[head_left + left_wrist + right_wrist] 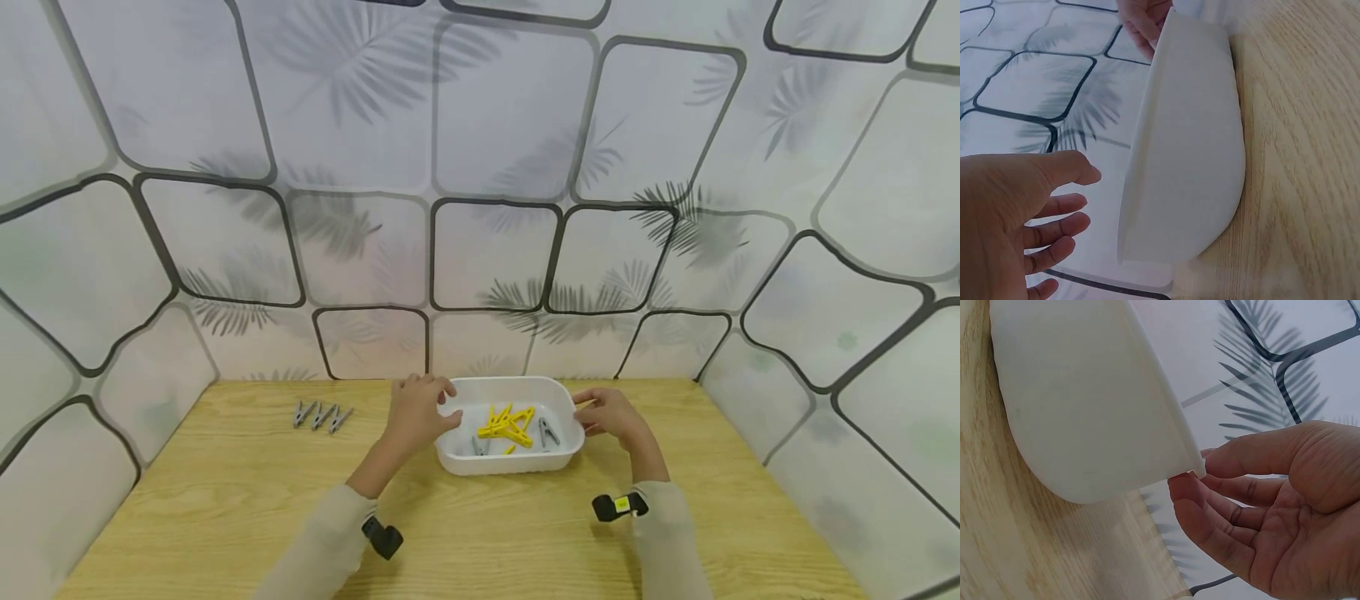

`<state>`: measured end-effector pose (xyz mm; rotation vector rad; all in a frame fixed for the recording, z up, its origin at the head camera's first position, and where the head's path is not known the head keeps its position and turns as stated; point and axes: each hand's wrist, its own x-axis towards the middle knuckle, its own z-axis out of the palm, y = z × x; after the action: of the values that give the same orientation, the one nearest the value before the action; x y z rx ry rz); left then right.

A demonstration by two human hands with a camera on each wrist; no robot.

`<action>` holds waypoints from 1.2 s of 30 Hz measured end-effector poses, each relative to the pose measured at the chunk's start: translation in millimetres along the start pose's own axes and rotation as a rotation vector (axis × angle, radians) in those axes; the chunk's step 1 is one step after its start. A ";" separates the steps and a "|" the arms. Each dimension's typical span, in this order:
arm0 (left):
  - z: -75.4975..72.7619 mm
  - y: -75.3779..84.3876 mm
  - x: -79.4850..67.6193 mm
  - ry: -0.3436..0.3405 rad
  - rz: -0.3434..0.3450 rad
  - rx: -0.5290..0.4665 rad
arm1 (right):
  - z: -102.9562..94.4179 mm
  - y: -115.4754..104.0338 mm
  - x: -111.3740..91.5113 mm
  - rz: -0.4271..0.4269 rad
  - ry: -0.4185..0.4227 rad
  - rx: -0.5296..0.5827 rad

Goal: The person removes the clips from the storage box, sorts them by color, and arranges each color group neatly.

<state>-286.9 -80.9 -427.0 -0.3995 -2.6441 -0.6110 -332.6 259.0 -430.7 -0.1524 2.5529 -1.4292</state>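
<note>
A white plastic tub stands on the wooden table. Inside it, several yellow clothespins lie heaped near the middle, with a grey clothespin toward the right and another grey clothespin at the front left, partly hidden by the front wall. My right hand pinches the tub's right rim, thumb at the top edge and fingertips beneath the lip in the right wrist view. My left hand is at the left end, its fingers loosely bent and holding nothing; a gap separates them from the tub in the left wrist view.
Three grey clothespins lie in a row on the table, left of my left hand. Patterned cloth with dark outlines and leaf prints rises behind the table and along both sides. Dark cameras are strapped at both wrists.
</note>
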 end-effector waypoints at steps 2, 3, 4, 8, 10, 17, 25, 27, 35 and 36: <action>3.9 4.2 2.6 -0.067 0.036 0.011 | 0.8 0.6 -0.1 0.008 0.001 -0.003; 6.3 5.4 3.8 -0.097 0.052 0.027 | 0.8 0.4 -0.4 0.010 0.001 -0.006; 8.6 6.2 4.7 -0.127 0.066 0.039 | 1.0 0.6 -0.6 0.012 0.000 -0.010; 18.4 7.0 7.2 -0.208 0.107 0.060 | 1.4 -0.1 -1.3 0.009 0.000 -0.016; 22.9 7.1 7.8 -0.245 0.115 0.058 | 1.5 0.1 -1.2 0.009 -0.001 -0.017; 36.4 7.3 7.6 -0.308 0.122 0.067 | 2.0 1.0 -1.0 0.016 -0.004 -0.018; 45.2 7.5 11.7 -0.341 0.133 0.082 | 2.3 -0.1 -0.6 0.013 -0.005 -0.004; 46.4 7.6 14.0 -0.357 0.119 0.074 | 2.2 -0.5 0.0 0.018 -0.002 -0.002; 48.8 10.9 19.2 -0.384 0.088 0.081 | -0.6 -1.5 0.4 0.017 0.001 -0.007; 48.5 11.7 19.2 -0.386 0.087 0.082 | -0.8 -1.1 0.4 0.016 -0.001 -0.007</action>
<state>-314.8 -44.6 -454.5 -0.6617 -2.9828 -0.4300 -333.2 259.1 -429.4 -0.1332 2.5529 -1.4148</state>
